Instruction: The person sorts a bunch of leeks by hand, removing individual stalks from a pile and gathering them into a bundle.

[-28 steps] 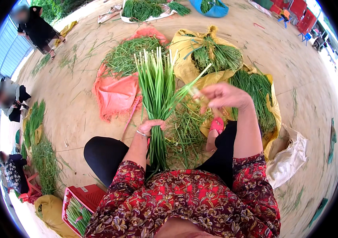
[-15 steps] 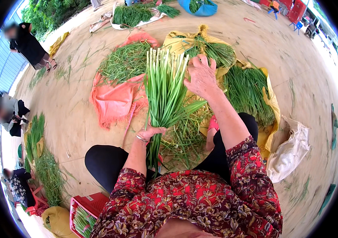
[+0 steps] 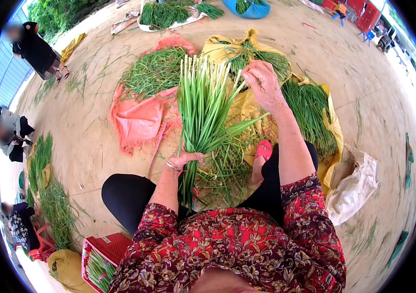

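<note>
Between our black-trousered knees [image 3: 128, 200], above the tan floor [image 3: 90, 168], our left grip [image 3: 185, 158] is closed around the lower, leafy part of a thick, fanned bundle of long green stalks [image 3: 200, 105] with pale ends pointing away from us. Our right grip [image 3: 262, 87], just beside the bundle's top, has thumb and fingertips drawn together at the pale end of one outward-leaning green stalk [image 3: 238, 88]. Beyond, we see a frayed salmon-pink woven sheet [image 3: 137, 117] and, right of it, a yellow woven sack [image 3: 213, 49].

A pale-blue, seemingly corrugated wall [image 3: 1, 73] edges the tan floor [image 3: 83, 132].
</note>
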{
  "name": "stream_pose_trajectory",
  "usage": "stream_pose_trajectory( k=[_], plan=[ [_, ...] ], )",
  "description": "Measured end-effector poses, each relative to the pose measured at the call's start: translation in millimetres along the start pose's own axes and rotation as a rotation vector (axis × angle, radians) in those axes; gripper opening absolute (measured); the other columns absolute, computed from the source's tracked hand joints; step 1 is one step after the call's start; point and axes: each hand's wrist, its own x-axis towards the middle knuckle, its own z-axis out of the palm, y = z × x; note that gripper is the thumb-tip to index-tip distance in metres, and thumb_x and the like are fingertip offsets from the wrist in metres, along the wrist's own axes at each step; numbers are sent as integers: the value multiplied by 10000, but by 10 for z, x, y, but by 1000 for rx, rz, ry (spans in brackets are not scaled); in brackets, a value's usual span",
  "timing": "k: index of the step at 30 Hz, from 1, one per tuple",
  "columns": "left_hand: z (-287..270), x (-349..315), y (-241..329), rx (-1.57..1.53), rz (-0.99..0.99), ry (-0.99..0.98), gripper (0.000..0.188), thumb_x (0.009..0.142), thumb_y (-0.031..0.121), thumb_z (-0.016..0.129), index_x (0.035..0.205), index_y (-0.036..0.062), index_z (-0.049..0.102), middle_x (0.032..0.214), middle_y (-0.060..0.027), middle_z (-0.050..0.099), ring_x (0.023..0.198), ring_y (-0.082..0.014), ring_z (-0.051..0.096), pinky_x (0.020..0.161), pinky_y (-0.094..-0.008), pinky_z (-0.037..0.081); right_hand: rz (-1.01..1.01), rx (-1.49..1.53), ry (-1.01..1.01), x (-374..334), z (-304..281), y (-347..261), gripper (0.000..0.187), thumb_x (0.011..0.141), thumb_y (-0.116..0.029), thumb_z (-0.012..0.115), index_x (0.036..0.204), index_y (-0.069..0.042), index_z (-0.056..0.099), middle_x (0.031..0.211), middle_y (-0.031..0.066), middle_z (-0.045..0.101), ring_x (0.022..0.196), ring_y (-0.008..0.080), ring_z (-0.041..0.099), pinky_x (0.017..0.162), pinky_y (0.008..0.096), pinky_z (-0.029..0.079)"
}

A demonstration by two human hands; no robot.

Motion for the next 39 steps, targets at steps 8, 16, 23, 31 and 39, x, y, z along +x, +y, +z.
stream_pose_trajectory(
  k=[8, 16, 23, 31, 39],
  plan=[
    [175, -94, 202, -1, 101, 89, 664, 652, -110, 735, 1250, 56, 496, 939, -62, 651, 753, -189, 643, 643, -343, 557, -65, -617, -364, -157, 119, -124, 275, 765, -378, 705, 898, -138, 719, 1026, 45, 577, 1167, 266, 428, 1066, 699, 103],
    [187, -107, 234, 66, 132, 153, 679, 632, -130, 739, 1248, 43, 513, 997, -61, 651, 793, -191, 646, 656, -347, 568, 37, -543, -393, -147, 117, -159, 186, 805, -309, 675, 877, -137, 678, 969, 39, 598, 1095, 256, 475, 1078, 670, 151],
    [137, -85, 181, -153, 79, 99, 606, 641, -180, 700, 1180, 38, 530, 935, -123, 645, 716, -231, 657, 584, -338, 557, 157, -274, 81, -101, 267, -23, 104, 879, -143, 621, 824, -95, 548, 713, 36, 616, 781, 231, 616, 937, 489, 380],
    [112, -134, 212, -162, 172, 95, 618, 610, -187, 700, 1165, 11, 516, 880, -125, 635, 646, -238, 634, 547, -337, 541, 264, 110, 597, 61, -273, 146, 85, 880, -97, 637, 962, -75, 639, 726, 55, 673, 642, 163, 648, 645, 298, 499],
    [-2, -116, 182, -152, 201, -13, 628, 643, -165, 713, 1203, 34, 508, 915, -118, 643, 678, -233, 639, 584, -350, 547, 422, -248, 102, -134, -507, 611, 187, 829, -233, 712, 952, -94, 733, 960, 71, 693, 907, 205, 632, 862, 323, 471]
  ],
)
